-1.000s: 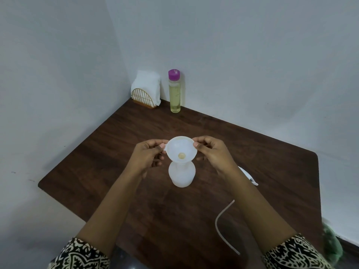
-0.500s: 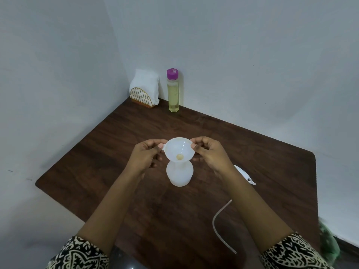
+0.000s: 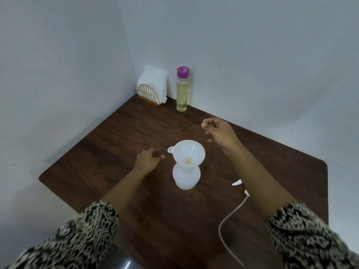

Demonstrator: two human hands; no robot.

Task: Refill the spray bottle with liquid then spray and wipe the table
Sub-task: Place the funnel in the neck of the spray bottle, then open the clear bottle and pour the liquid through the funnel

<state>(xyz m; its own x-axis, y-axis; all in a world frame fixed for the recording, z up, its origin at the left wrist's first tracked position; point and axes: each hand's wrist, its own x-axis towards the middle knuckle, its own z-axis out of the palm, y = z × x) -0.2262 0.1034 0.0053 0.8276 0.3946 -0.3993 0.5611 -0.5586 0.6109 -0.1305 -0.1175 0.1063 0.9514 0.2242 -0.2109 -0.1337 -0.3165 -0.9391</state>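
A white spray bottle body [image 3: 186, 177] stands upright in the middle of the dark wooden table [image 3: 108, 152], with a white funnel [image 3: 189, 153] seated in its neck. My left hand [image 3: 148, 160] hovers just left of the funnel, fingers loosely curled, holding nothing. Up and to the right of the funnel, my right hand [image 3: 218, 131] is raised with relaxed curled fingers, empty too. A tall clear bottle of yellow liquid [image 3: 182, 90] with a purple cap stands at the back by the wall. The spray head with its tube [image 3: 225, 226] lies on the table, partly hidden by my right forearm.
A gold wire holder with white napkins [image 3: 153, 86] sits in the back corner beside the yellow bottle. White walls close the table on the left and the back. The table's right edge [image 3: 327, 191] and near left edge are open.
Both hands have let go of the funnel's rim. My right hand has lifted away towards the back, and my left hand has drawn off to the left. The funnel stays in the bottle.
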